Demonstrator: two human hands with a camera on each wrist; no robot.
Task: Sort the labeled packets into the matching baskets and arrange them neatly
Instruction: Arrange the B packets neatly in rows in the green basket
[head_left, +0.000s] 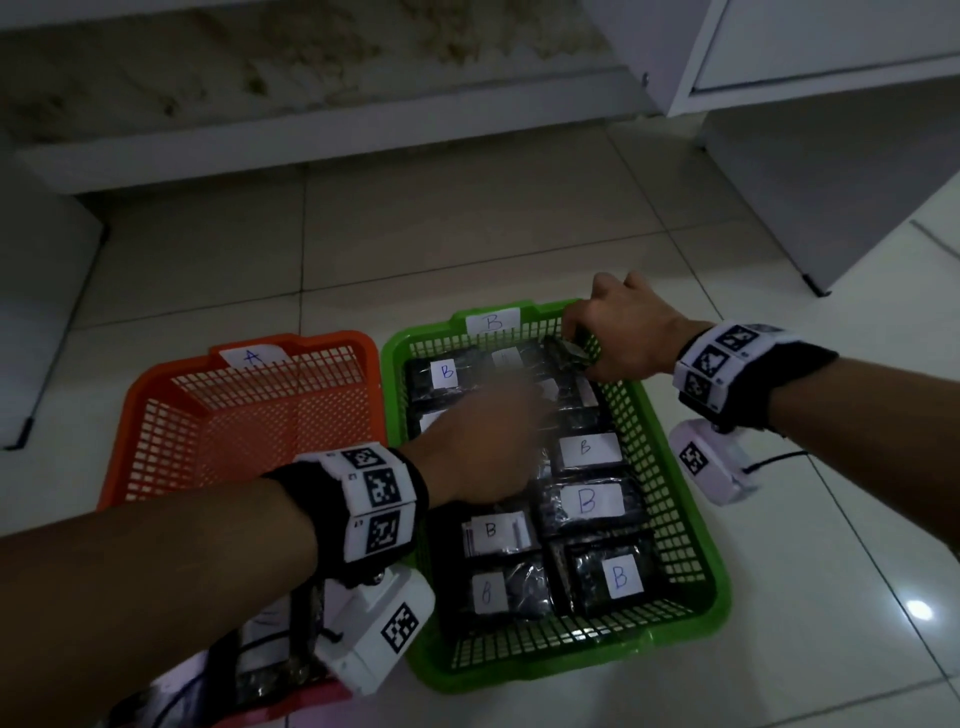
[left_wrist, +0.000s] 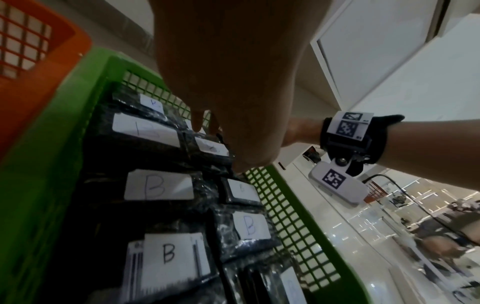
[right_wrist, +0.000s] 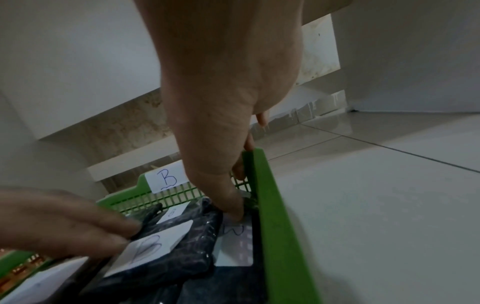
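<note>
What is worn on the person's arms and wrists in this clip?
Both forearms are bare, no sleeves. Each wrist has a black strap carrying a white band of square black-and-white markers. A white camera box with its own marker hangs under each wrist, trailing a black cable.

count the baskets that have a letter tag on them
2. The orange basket, tagged A, sits on the left. The green basket, tagged B, sits beside it on the right and holds packets. A reddish edge at the bottom may be a third basket; no tag shows.
</note>
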